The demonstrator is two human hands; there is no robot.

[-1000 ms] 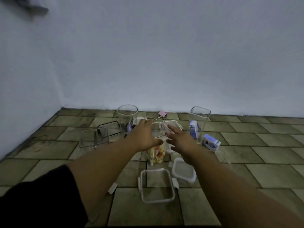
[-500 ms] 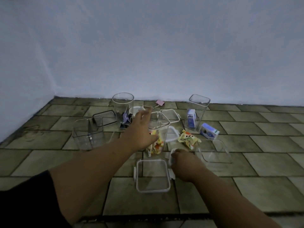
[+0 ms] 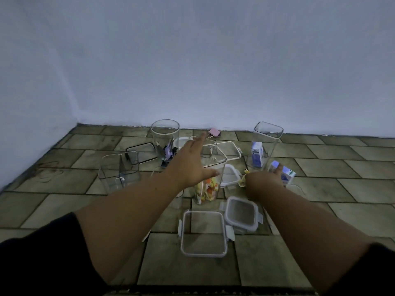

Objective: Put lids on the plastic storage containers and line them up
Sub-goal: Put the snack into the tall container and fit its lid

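Note:
My left hand (image 3: 190,165) lies against the left side of a tall clear container (image 3: 210,186) that holds colourful pieces. Its thumb crosses the front wall and its fingers point away. My right hand (image 3: 265,180) reaches right, fingertips on a small blue-and-white box (image 3: 287,176); its grip is hidden. A rectangular clear lid (image 3: 203,233) and a small square lid (image 3: 241,214) lie flat on the floor in front. A round container (image 3: 165,133), a square container (image 3: 119,169) and a tall container (image 3: 267,142) stand open.
A black-rimmed lid (image 3: 142,153) and a white-rimmed lid (image 3: 228,150) lie behind. A small clip-lid container (image 3: 229,175) and a yellow wrapper (image 3: 242,180) sit by my right wrist. A pink binder clip (image 3: 214,132) lies near the wall (image 3: 213,71). The floor is tiled.
My right hand let go of the small square lid near the front and moved right to the blue-and-white box. My left hand stayed on the tall container.

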